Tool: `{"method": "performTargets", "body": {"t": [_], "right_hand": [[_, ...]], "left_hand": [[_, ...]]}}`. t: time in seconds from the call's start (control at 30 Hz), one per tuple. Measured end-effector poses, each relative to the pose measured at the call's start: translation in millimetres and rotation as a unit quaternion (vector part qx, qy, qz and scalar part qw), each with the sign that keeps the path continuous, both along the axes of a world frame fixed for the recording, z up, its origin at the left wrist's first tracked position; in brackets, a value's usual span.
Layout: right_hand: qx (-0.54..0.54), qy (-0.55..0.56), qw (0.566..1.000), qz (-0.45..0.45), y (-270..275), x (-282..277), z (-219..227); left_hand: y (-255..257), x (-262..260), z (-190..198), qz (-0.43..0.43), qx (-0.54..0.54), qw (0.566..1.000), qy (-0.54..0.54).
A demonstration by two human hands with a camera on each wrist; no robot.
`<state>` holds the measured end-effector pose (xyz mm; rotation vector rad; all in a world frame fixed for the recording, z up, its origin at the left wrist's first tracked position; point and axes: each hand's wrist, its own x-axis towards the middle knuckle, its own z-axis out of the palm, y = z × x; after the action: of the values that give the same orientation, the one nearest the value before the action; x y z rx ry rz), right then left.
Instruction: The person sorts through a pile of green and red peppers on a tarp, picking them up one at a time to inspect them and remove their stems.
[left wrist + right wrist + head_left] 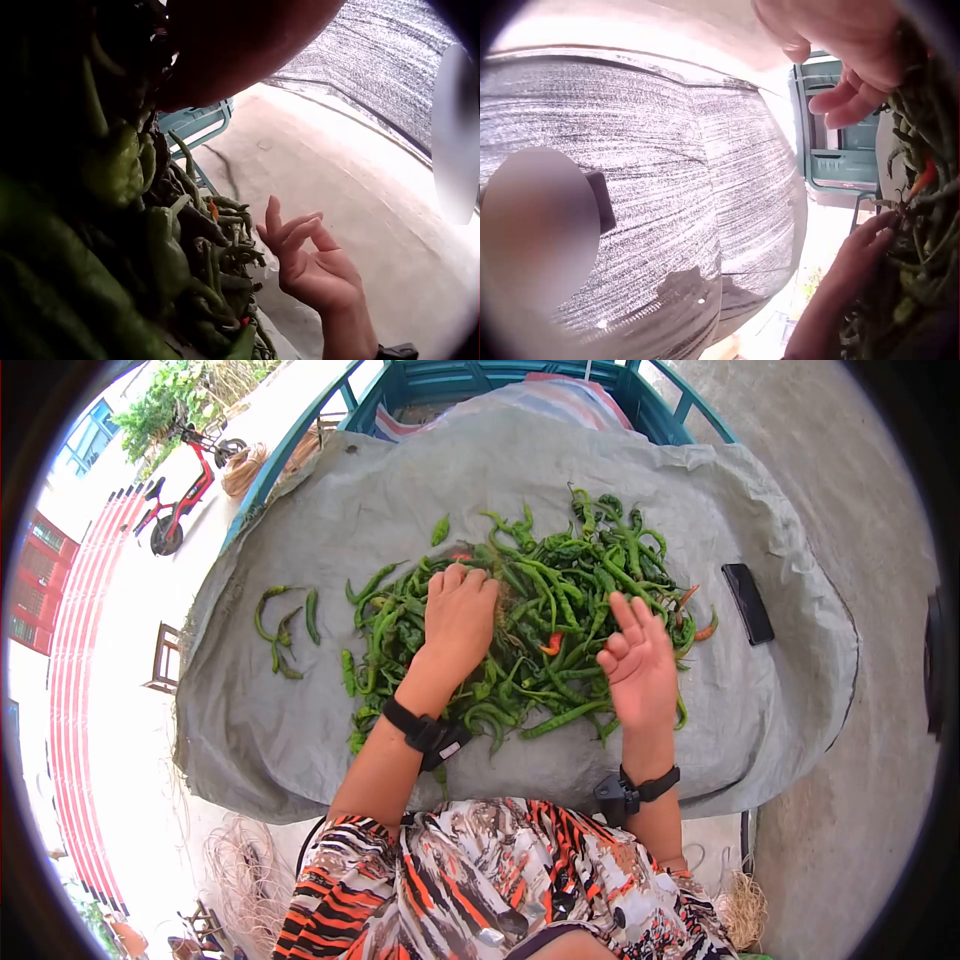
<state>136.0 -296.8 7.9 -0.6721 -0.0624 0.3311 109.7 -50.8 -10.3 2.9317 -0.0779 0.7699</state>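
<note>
A wide heap of green chili peppers (pixel 570 575) lies on a grey tarp (pixel 300 730), with a few red chili peppers (pixel 552 644) mixed in. My left hand (pixel 460 612) reaches palm down into the left middle of the heap, fingers bent and fingertips hidden among the peppers; I cannot tell whether they grip one. Brownish dry plant bits (pixel 507 605) show beside it. Over the heap's right side, my right hand (pixel 640 665) is turned palm up with loosely bent fingers and nothing in it. The left wrist view shows this same right hand (pixel 319 274) beside the peppers.
Several green chili peppers (pixel 280 628) lie apart at the left of the tarp. A black phone (pixel 748 603) rests on its right side. Beyond the tarp is a teal cart frame (pixel 680 405) with striped cloth (pixel 575 400). A red bike (pixel 190 485) stands at the far left.
</note>
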Motion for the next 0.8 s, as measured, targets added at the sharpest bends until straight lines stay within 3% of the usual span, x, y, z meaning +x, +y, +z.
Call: {"method": "performTargets", "body": {"t": [0.07,0.17,0.3,0.4,0.5,0.8], "right_hand": [[-0.048,0.005,0.999,0.023,7,-9,-1],[-0.146,-0.057,0.983,0.094,11,-17,-1],[-0.227,-0.052,0.969,0.086,21,-24,7],[-0.217,-0.058,0.971,0.086,26,-23,7],[-0.218,-0.068,0.969,0.096,28,-22,-1],[-0.264,-0.111,0.955,0.077,21,-28,1]], "left_hand": [[-1,5,2,0.03,0.033,0.996,0.078],[0,7,10,0.003,0.031,0.999,0.036],[-16,-10,44,-0.085,-0.073,0.993,-0.02],[-28,-27,58,-0.179,-0.111,0.977,-0.024],[-38,-35,49,-0.224,-0.17,0.96,-0.001],[-43,-44,36,-0.203,-0.238,0.949,0.032]]}}
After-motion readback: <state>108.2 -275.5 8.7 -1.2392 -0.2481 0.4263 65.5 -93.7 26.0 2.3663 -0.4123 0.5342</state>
